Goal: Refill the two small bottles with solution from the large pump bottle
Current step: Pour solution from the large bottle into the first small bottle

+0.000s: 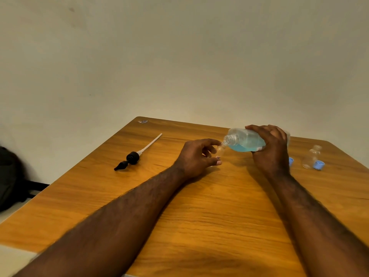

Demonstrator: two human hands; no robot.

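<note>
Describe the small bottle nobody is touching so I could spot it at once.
Start at the wooden table and go to its far right corner, past the right hand tipping the large bottle. There stands a small clear bottle with a blue cap at its base. Unlike the other small bottle, held in the left hand, it stands free.

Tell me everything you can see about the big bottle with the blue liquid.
The big bottle is clear, plastic by its look, with a threaded neck, uncapped. It is tipped nearly on its side, mouth pointing left, just above the small bottle that the left hand holds. Blue liquid pools along its lower side. The right hand grips its base end.
</note>
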